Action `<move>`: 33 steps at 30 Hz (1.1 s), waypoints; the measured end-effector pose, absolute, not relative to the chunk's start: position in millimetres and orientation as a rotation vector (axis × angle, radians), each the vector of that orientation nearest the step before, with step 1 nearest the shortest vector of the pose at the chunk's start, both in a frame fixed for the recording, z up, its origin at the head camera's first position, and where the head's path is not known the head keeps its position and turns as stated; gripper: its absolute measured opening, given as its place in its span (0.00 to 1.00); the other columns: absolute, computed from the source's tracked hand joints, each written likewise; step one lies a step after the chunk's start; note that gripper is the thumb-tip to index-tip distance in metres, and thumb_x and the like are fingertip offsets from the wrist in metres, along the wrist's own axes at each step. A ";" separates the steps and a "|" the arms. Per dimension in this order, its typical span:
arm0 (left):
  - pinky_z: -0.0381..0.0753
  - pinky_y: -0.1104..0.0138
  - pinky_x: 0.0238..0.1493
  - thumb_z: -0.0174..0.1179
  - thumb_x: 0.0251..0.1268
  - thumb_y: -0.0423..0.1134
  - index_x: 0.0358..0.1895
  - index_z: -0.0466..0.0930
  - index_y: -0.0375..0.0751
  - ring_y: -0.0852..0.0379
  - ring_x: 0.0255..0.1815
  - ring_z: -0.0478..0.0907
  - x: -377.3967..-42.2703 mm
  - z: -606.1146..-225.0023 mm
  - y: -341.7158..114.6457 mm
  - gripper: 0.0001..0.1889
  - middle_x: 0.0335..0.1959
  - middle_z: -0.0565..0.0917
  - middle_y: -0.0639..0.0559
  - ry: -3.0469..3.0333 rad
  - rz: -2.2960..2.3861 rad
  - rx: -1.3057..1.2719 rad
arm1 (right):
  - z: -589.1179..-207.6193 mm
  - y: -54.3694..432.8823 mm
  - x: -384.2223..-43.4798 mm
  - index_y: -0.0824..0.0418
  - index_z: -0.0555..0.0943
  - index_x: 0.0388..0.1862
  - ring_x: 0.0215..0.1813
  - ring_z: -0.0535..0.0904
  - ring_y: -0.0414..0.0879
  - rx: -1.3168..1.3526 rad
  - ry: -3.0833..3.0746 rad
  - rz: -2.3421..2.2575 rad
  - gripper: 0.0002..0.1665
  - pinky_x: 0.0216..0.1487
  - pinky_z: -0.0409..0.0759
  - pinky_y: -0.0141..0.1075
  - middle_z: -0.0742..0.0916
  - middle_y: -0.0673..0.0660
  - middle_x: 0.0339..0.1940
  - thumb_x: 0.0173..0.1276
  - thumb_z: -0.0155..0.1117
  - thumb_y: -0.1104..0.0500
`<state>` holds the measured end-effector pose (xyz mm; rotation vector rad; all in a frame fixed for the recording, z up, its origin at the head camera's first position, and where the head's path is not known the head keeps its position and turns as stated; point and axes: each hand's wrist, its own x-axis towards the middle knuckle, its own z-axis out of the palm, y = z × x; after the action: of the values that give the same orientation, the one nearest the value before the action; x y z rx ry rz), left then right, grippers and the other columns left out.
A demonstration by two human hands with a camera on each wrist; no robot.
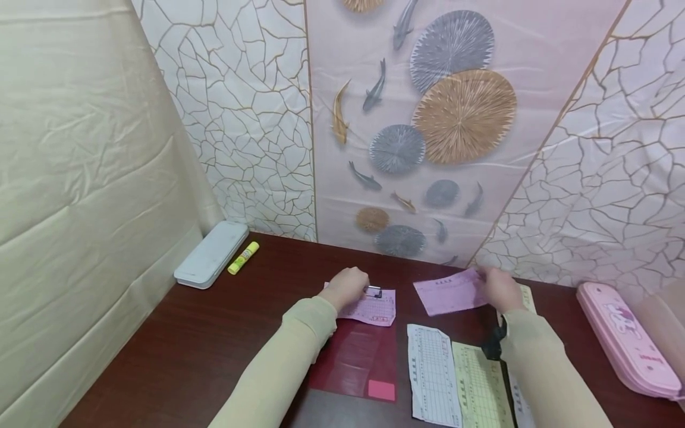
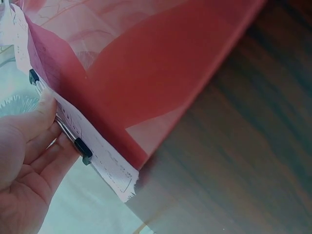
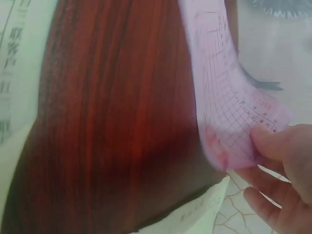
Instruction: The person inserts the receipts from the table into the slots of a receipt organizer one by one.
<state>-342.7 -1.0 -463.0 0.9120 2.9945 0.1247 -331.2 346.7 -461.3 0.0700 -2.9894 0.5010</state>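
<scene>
While a white slip [image 1: 434, 377] and a yellow slip [image 1: 476, 380] are laid right of the folder [image 1: 355, 359], a pink form [image 1: 369, 312] is seated at its far end, the clip [image 2: 68, 130] pinched by the left hand [image 1: 345, 286]. Off the folder's far right corner, a pink sheet [image 1: 446, 291] is gripped by the right hand [image 1: 502, 288]. Beyond its left edge, a glue stick [image 1: 243, 258] is placed.

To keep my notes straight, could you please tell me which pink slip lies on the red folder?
The pink slip at the clip, by the left hand; the right hand holds the other pink slip apart from the folder.
</scene>
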 end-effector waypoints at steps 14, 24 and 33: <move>0.78 0.67 0.37 0.68 0.51 0.36 0.29 0.87 0.48 0.60 0.31 0.79 -343.6 -466.4 -1.0 0.02 0.30 0.86 0.56 2.994 0.163 0.921 | -441.8 348.0 -308.1 0.75 0.79 0.47 0.33 0.75 0.48 -0.064 -2.976 0.917 0.19 0.31 0.72 0.36 0.84 0.62 0.33 0.68 0.58 0.58; 0.78 0.68 0.36 0.70 0.49 0.38 0.26 0.86 0.48 0.59 0.30 0.80 -347.2 -469.8 -3.1 0.02 0.29 0.86 0.57 3.022 0.159 0.970 | -435.6 335.1 -287.8 0.74 0.77 0.53 0.35 0.82 0.44 -0.290 -2.909 1.165 0.28 0.36 0.77 0.34 0.86 0.65 0.40 0.69 0.58 0.50; 0.78 0.68 0.37 0.69 0.50 0.37 0.29 0.87 0.48 0.60 0.31 0.79 -346.8 -469.2 -1.4 0.02 0.30 0.86 0.57 3.020 0.156 0.951 | -428.3 325.9 -273.0 0.75 0.77 0.51 0.31 0.79 0.38 -0.295 -2.768 1.344 0.23 0.32 0.79 0.28 0.84 0.56 0.33 0.69 0.59 0.55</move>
<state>-346.8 -1.4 -469.2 0.9505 3.0198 0.1560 -273.0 325.9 -428.3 -0.2949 -2.7684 1.3437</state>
